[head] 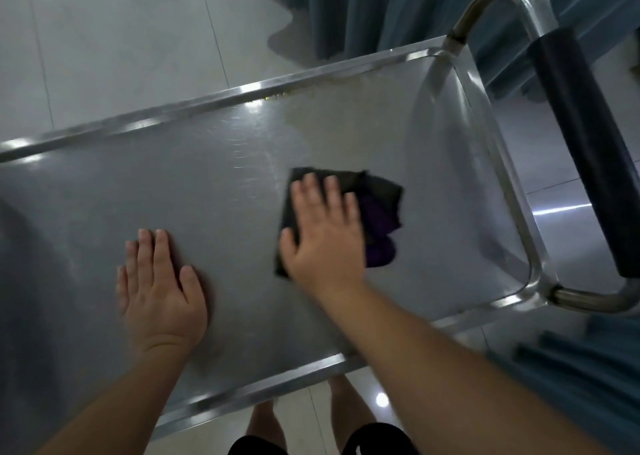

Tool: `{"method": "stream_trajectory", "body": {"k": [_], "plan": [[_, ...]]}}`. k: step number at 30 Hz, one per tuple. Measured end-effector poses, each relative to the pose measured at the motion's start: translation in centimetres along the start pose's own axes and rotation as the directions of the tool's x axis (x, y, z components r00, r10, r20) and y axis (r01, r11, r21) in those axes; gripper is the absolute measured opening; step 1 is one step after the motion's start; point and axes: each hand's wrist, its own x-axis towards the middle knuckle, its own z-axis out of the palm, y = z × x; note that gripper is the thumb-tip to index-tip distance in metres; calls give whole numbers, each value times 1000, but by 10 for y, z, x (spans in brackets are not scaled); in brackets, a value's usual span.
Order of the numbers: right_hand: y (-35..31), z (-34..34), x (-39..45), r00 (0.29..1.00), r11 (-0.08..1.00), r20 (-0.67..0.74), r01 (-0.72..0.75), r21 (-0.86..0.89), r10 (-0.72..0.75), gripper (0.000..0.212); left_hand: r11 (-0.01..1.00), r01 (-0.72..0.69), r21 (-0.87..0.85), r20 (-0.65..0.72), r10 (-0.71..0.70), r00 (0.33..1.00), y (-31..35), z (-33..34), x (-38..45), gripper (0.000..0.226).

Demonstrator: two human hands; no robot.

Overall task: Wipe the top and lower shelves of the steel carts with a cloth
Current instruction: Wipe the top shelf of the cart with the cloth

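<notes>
The steel cart's top shelf (214, 184) fills most of the head view, with a raised rim all round. A dark cloth (381, 212), black with a purple part, lies flat on the shelf right of the middle. My right hand (325, 233) presses flat on the cloth with straight fingers. My left hand (159, 288) rests flat on the bare steel to the left of it, palm down. The lower shelf is hidden under the top one.
The cart's push handle (588, 150), a steel tube with a dark grip, stands at the right end. Blue-grey curtains (381, 8) hang beyond the far rim and another at the lower right (588, 385). Pale floor tiles (121, 39) surround the cart; my legs show below its near edge.
</notes>
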Motion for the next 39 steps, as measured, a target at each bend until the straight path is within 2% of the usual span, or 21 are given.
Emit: {"method": "stream_trajectory", "body": {"k": [2,4,6,8,10,15,17,19,20,22,24,25,27,30,33,34,36,38,39], "plan": [[-43,16,-6,974,977,70,214,6,-214,78,1000,7,1,5,-7,1000,2,-3,0,71],[-72,25,-4,896,905,146,426,-18,-419,76,1000,15,2,20,-15,1000,4,-6,0,71],[-81,28,4,803,814,196,580,-43,-562,74,1000,22,3,46,-23,999,5,-7,1,71],[-74,26,15,741,752,219,658,-48,-635,73,1000,17,6,50,-17,999,7,-7,0,72],[-54,17,27,740,753,210,658,-30,-638,74,1000,5,5,29,-6,1000,7,-7,-1,74],[45,-25,76,896,898,148,433,-82,-419,76,1000,-1,3,27,1,1000,7,-9,-1,74],[100,-45,96,963,957,117,258,-134,-243,77,1000,-3,3,28,3,1000,8,-10,-1,74],[147,-60,108,1000,988,7,-11,-153,12,76,1000,4,2,25,-4,1000,10,-10,-1,74],[160,-63,112,986,977,-55,-163,-140,157,75,1000,7,3,26,-7,1000,10,-10,-1,75],[158,-61,119,899,898,-127,-432,-89,420,76,1000,7,6,34,-7,999,10,-10,0,75],[126,-52,127,807,814,-144,-581,-15,573,78,1000,6,15,44,-7,999,9,-9,0,75],[103,-46,130,791,801,-148,-598,17,594,78,1000,5,19,45,-6,999,8,-9,0,74],[50,-31,128,832,844,-147,-535,42,535,77,1000,3,24,48,-4,999,7,-8,0,74],[-38,-5,110,935,942,-118,-335,24,335,77,1000,7,23,53,-9,999,7,-7,0,74],[-109,19,88,1000,1000,-13,12,19,-11,77,1000,19,17,39,-20,999,7,-5,1,74],[-122,24,84,985,986,38,166,9,-166,76,1000,21,15,42,-22,999,7,-5,1,74],[-132,30,87,879,886,143,464,-26,-456,73,1000,25,15,58,-26,998,7,-5,0,74],[-130,28,104,762,774,216,632,-39,-611,72,999,20,32,66,-22,998,6,-5,-1,74],[-128,26,115,735,748,233,662,-45,-636,72,999,15,42,64,-18,998,6,-6,-1,74]]}}
